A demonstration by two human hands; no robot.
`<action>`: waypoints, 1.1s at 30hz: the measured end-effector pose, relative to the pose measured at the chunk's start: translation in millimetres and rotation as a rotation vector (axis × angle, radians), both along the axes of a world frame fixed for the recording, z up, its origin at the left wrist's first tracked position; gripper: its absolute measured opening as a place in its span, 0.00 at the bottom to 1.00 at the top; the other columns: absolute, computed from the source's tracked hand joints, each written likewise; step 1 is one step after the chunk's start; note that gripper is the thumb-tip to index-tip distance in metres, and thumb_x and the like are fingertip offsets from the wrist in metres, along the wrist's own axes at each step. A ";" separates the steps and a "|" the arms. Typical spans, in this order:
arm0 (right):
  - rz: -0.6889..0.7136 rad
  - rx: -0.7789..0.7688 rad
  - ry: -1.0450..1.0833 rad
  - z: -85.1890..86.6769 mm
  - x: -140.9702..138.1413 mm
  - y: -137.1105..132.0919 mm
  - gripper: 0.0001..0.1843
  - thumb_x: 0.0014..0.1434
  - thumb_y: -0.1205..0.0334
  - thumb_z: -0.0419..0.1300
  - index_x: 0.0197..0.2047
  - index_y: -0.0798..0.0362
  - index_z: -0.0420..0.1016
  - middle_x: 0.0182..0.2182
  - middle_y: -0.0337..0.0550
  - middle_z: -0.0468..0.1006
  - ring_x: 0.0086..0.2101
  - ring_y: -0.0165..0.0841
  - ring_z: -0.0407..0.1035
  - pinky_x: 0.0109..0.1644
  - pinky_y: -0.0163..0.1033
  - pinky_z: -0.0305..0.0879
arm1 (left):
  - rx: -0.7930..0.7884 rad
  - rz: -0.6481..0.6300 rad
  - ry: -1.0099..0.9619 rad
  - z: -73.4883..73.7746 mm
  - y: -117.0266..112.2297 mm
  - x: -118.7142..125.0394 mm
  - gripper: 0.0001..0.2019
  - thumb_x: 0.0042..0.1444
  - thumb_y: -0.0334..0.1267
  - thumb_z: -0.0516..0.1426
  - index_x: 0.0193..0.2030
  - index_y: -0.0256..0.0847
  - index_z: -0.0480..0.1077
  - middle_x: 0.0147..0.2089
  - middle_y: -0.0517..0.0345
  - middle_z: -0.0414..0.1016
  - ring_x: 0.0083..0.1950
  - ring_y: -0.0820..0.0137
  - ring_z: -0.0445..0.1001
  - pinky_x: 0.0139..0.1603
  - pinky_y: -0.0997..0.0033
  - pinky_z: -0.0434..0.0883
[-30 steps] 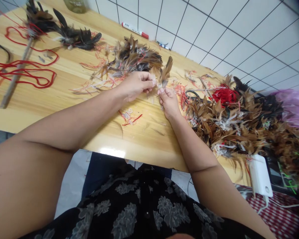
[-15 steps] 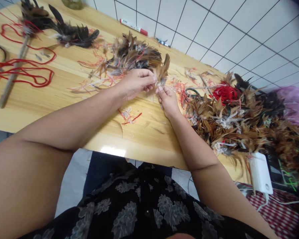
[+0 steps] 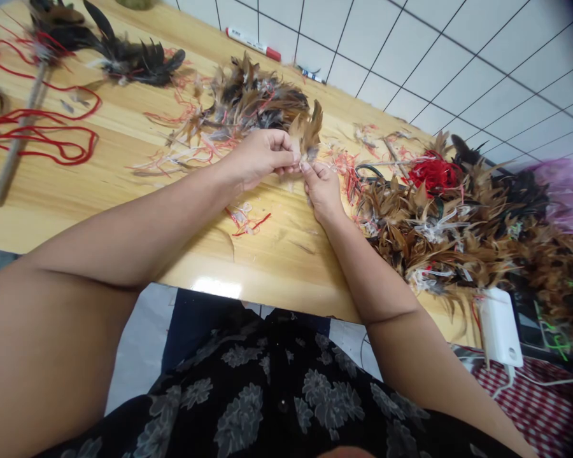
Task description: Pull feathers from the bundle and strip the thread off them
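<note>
A small bunch of brown feathers (image 3: pixel 307 132) stands up between my two hands over the wooden table. My right hand (image 3: pixel 325 191) is closed, thumb and forefinger pinching the bunch at its base. My left hand (image 3: pixel 270 156) is closed too, with its fingertips at the lower left of the same feathers, meeting the right fingertips. Whether a thread runs between the fingers is too small to make out. Just behind my left hand lies a heap of brown and dark feathers (image 3: pixel 260 95) with pink strands among them.
A large feather pile (image 3: pixel 424 235) and red string bundle (image 3: pixel 434 173) lie on the right, near a white power bank (image 3: pixel 501 327) with cables. At left are a stick (image 3: pixel 19 137), red cord (image 3: pixel 71 152) and black feathers (image 3: pixel 141 62). A marker (image 3: pixel 253 44) lies by the tiled wall.
My left fingertips have moved slightly down and right, closing in on the right fingertips at the feathers' base. The right hand has barely moved. The view has shifted a little.
</note>
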State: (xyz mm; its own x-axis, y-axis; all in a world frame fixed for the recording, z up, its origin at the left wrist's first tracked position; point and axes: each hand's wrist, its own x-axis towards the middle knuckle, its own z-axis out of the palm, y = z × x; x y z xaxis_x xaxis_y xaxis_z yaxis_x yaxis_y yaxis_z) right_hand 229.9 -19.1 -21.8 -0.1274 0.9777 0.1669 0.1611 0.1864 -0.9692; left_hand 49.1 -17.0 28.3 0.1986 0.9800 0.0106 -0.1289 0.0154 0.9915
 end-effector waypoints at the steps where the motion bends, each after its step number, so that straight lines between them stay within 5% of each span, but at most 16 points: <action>1: 0.001 0.007 -0.001 0.6 -0.4 -0.4 0.36 0.71 0.22 0.65 0.38 0.50 0.81 0.34 0.43 0.81 0.47 0.39 0.82 0.52 0.44 0.81 | 0.017 0.002 0.010 -1.3 0.6 -0.3 0.13 0.65 0.19 0.70 0.33 0.37 0.77 0.33 0.56 0.81 0.34 0.70 0.82 0.44 0.69 0.80; 15: 0.048 -0.022 -0.016 10.5 -0.2 -5.8 0.34 0.66 0.25 0.72 0.34 0.50 0.80 0.30 0.40 0.75 0.41 0.37 0.75 0.48 0.41 0.75 | 0.217 -0.059 0.133 -12.7 10.4 -5.9 0.13 0.57 0.23 0.73 0.33 0.40 0.75 0.31 0.60 0.80 0.35 0.68 0.81 0.41 0.69 0.77; 23: 0.097 -0.011 0.048 -2.1 3.8 2.8 0.31 0.60 0.27 0.78 0.36 0.49 0.86 0.36 0.44 0.83 0.45 0.39 0.77 0.54 0.45 0.76 | 0.361 -0.038 0.286 -6.5 11.7 -8.6 0.13 0.54 0.20 0.71 0.33 0.40 0.76 0.32 0.61 0.79 0.36 0.69 0.78 0.44 0.68 0.73; 28: 0.086 0.103 -0.097 -15.4 9.1 11.2 0.23 0.68 0.39 0.72 0.33 0.49 0.79 0.35 0.41 0.77 0.42 0.39 0.72 0.56 0.47 0.68 | 0.198 -0.115 0.170 -3.7 8.6 -8.5 0.13 0.56 0.26 0.76 0.34 0.39 0.76 0.32 0.59 0.80 0.34 0.69 0.78 0.39 0.70 0.73; 33: 0.086 0.152 -0.227 -6.3 7.6 6.1 0.16 0.73 0.54 0.65 0.32 0.48 0.72 0.34 0.40 0.73 0.42 0.38 0.68 0.56 0.45 0.66 | 0.118 -0.186 0.084 -4.6 5.6 -8.8 0.13 0.57 0.35 0.78 0.32 0.39 0.79 0.32 0.54 0.84 0.33 0.68 0.80 0.37 0.71 0.74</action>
State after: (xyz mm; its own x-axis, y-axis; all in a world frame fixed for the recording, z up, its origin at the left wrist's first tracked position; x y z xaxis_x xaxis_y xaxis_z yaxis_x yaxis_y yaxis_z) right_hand 237.5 -13.0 -28.1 -0.2591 0.9277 0.2688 0.3479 0.3493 -0.8700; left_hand 40.3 -11.4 23.7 0.3809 0.9194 0.0984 -0.0517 -0.0851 0.9950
